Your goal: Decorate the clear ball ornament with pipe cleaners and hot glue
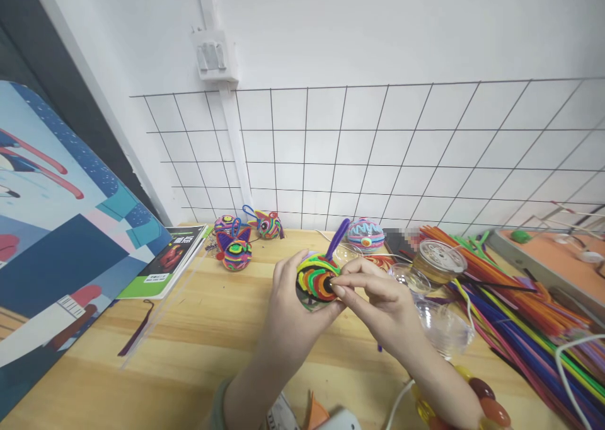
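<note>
My left hand is wrapped round a ball covered in coloured pipe cleaners. Rings of green, yellow, orange and black show on its face, and a purple pipe cleaner sticks up from its top. The thumb and forefinger of my right hand pinch together at the black centre of the rings. What lies between those fingertips is too small to make out. Behind, at the left, stand finished-looking pipe-cleaner balls with ears and with a blue loop.
Bundles of pipe cleaners lie at the right, beside clear plastic half-shells and a spool. A blue-pink ball stands near the wall grid. Magazines and a purple tassel lie at the left; a bead bracelet circles my right wrist.
</note>
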`<act>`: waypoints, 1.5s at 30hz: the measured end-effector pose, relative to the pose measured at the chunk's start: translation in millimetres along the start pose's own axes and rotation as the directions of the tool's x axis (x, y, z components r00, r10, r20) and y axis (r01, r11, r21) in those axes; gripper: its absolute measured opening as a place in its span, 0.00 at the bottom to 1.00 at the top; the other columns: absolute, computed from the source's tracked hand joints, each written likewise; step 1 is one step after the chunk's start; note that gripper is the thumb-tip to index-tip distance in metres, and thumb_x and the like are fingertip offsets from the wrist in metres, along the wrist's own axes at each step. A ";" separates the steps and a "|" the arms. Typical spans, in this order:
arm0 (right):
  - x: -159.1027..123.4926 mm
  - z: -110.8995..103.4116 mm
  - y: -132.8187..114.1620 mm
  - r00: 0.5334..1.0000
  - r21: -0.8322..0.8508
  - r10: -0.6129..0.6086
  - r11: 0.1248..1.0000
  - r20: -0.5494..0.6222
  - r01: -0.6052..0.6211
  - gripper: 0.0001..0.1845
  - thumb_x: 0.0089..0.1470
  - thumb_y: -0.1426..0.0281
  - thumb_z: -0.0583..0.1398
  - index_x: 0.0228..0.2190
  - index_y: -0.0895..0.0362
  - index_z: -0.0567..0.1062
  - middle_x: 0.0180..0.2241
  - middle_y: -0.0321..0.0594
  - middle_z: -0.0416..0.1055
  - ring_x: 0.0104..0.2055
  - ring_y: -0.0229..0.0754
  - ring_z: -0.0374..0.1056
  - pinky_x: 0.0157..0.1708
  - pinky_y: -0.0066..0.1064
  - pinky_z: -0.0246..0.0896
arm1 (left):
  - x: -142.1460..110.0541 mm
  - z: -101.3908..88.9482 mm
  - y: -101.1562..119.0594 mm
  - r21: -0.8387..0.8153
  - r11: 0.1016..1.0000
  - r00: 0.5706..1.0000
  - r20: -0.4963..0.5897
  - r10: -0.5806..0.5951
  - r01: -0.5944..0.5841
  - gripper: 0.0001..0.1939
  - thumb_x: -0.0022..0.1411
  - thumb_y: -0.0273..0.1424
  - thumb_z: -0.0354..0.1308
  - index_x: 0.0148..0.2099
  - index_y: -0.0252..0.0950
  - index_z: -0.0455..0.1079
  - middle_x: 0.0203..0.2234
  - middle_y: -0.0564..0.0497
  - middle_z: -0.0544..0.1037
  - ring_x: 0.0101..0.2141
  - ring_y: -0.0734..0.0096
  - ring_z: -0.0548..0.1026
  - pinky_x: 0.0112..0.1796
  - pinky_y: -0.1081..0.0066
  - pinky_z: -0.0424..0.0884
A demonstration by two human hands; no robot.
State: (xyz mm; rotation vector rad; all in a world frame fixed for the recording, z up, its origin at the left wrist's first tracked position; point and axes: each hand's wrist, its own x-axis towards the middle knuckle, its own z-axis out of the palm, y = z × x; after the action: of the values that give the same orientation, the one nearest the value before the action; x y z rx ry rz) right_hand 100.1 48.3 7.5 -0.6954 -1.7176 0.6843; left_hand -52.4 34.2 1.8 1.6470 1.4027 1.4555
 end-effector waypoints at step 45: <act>-69.9 32.0 3.6 0.761 -0.493 0.193 0.850 0.620 0.187 0.09 0.46 0.75 0.63 0.18 0.53 0.76 0.18 0.34 0.72 0.16 0.36 0.63 0.16 0.27 0.51 | 24.9 -42.0 0.6 -0.721 0.685 0.984 -0.017 -0.178 0.111 0.39 0.42 0.31 0.71 0.56 0.42 0.60 0.49 0.48 0.74 0.49 0.60 0.74 0.53 0.59 0.68</act>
State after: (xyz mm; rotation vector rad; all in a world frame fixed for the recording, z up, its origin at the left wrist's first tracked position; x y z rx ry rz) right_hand 84.9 -4.5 -46.4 -0.9012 -2.6273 0.4654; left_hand -94.2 46.9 23.6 0.9481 0.7871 1.6955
